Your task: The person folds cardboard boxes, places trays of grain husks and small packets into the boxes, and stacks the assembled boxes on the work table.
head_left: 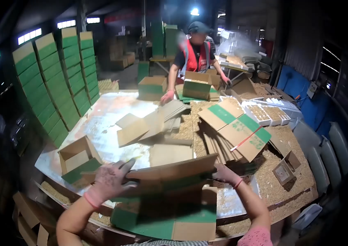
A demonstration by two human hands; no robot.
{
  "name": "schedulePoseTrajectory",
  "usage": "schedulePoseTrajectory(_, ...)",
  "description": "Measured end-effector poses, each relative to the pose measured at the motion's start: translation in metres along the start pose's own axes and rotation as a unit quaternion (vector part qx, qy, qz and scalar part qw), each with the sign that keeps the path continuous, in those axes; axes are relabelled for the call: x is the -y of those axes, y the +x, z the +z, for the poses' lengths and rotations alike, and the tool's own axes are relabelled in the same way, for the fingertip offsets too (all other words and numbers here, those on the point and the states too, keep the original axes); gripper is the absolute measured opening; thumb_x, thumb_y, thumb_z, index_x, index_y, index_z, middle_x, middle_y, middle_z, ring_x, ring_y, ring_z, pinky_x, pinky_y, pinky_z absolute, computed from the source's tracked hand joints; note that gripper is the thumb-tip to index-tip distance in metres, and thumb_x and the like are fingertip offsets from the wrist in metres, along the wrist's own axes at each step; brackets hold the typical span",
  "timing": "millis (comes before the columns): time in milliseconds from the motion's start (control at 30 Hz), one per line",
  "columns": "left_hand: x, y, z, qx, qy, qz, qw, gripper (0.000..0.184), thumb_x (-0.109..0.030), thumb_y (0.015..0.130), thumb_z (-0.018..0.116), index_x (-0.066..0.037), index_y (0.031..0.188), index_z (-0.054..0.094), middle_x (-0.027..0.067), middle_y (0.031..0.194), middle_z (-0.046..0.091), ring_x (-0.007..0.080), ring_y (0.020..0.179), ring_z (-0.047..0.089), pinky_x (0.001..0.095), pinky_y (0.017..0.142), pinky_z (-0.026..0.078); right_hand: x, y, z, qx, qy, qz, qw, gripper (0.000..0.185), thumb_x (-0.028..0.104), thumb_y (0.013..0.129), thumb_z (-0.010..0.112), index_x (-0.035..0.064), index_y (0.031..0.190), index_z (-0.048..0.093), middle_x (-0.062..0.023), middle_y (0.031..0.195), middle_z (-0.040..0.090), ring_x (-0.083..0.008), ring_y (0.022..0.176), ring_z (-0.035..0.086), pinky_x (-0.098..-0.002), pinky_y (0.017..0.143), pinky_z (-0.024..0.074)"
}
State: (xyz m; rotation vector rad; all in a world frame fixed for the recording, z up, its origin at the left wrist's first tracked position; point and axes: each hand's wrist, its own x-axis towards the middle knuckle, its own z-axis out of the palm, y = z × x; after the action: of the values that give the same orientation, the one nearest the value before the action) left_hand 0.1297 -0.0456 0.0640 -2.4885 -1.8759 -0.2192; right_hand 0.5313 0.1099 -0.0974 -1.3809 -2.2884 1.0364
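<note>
A flattened cardboard box (174,174), brown with green, is held up on edge across the front of the table. My left hand (110,180), in a stained pale glove, is closed on its left end, the thumb apart from the fingers. At the opposite end my right hand (226,174), also gloved, grips the edge; its fingertips are partly hidden. Below the held box lies another flattened box, a green-and-brown sheet (163,219), at the table's near edge. An open carton (78,158) with a green flap stands just beyond my left hand.
Strapped flat boxes (235,129) lie on grain-like loose material (278,164) at right. Grey-brown cardboard pieces (153,123) cover mid-table. Across it, a co-worker (198,55) in a red vest stands behind an open box (197,85). Tall green box stacks (51,82) rise at left.
</note>
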Motion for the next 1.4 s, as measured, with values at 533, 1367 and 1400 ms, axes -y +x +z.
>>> schedulePoseTrajectory(533, 0.014, 0.018, 0.009, 0.082, -0.19, -0.165, 0.964, 0.061, -0.008, 0.085, 0.053, 0.005, 0.138, 0.028, 0.0282, 0.123, 0.053, 0.0386, 0.12, 0.049, 0.042, 0.106, 0.035, 0.177, -0.046, 0.0, -0.132, -0.027, -0.517, 0.845, 0.031, 0.034, 0.081, 0.056, 0.0106, 0.061, 0.052, -0.0035, 0.06, 0.051, -0.0244, 0.077, 0.058, -0.0491, 0.098, 0.0414)
schedulePoseTrajectory(1367, 0.043, -0.001, 0.1, -0.104, -0.207, 0.186, 0.955, 0.102, -0.06, 0.071, 0.064, 0.005, 0.142, 0.028, 0.0292, 0.145, 0.027, 0.0484, 0.135, 0.022, 0.053, 0.114, 0.012, 0.111, -0.134, 0.136, -0.005, 0.479, 0.093, 0.873, 0.05, 0.023, 0.101, 0.041, 0.0054, 0.146, 0.028, -0.0097, 0.15, 0.031, -0.0208, 0.137, 0.029, -0.0344, 0.113, 0.0232)
schedulePoseTrajectory(1400, 0.045, 0.001, 0.089, -0.117, -0.247, 0.211, 0.939, 0.101, -0.058, 0.073, 0.064, 0.004, 0.143, 0.025, 0.0289, 0.146, 0.025, 0.0466, 0.137, 0.021, 0.0528, 0.114, 0.012, 0.115, -0.134, 0.128, 0.005, 0.558, 0.105, 0.823, 0.05, 0.023, 0.1, 0.044, 0.0041, 0.145, 0.03, -0.0104, 0.147, 0.034, -0.0199, 0.136, 0.031, -0.0341, 0.113, 0.0234)
